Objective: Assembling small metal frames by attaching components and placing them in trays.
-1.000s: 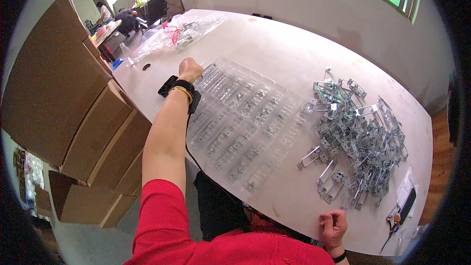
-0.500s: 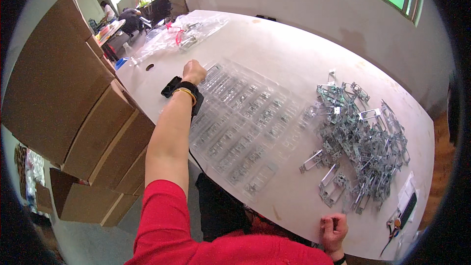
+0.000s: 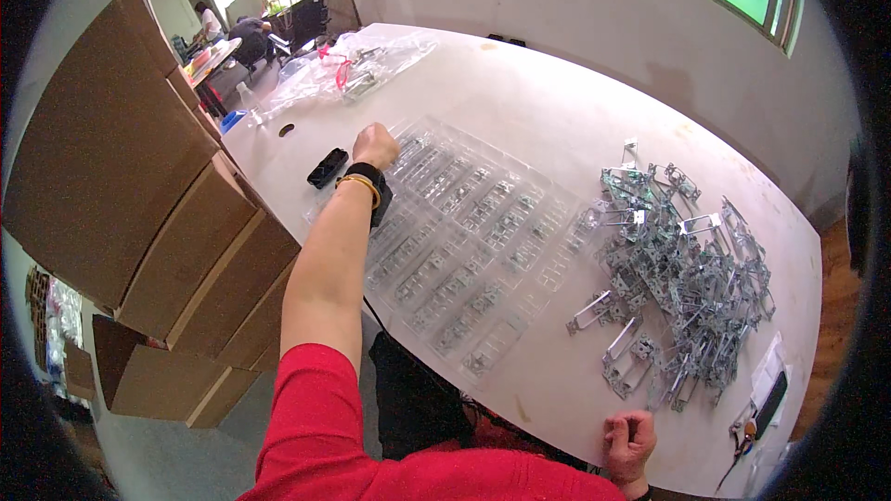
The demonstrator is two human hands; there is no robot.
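At the far left corner of a clear plastic tray (image 3: 543,301) is my left hand (image 3: 376,146), closed on the tray's edge; its fingertips are hidden. Small metal parts (image 3: 497,199) fill many of the tray's compartments, in rows. My right hand (image 3: 629,441) rests at the near edge of the white table (image 3: 557,376), fingers curled, and nothing shows in it. A heap of grey metal brackets (image 3: 687,288) lies to the right of the tray, beyond the right hand.
A black object (image 3: 328,168) lies beside my left wrist. Clear plastic bags (image 3: 371,70) with red ties lie at the far end. Cutters or pliers (image 3: 745,431) and a black-handled tool (image 3: 770,404) lie at the right. Cardboard boxes (image 3: 200,260) stand stacked on the left.
My left hand has shifted slightly nearer and to the right. The tray, blurred before, now looks sharper. My right hand stays at the table edge.
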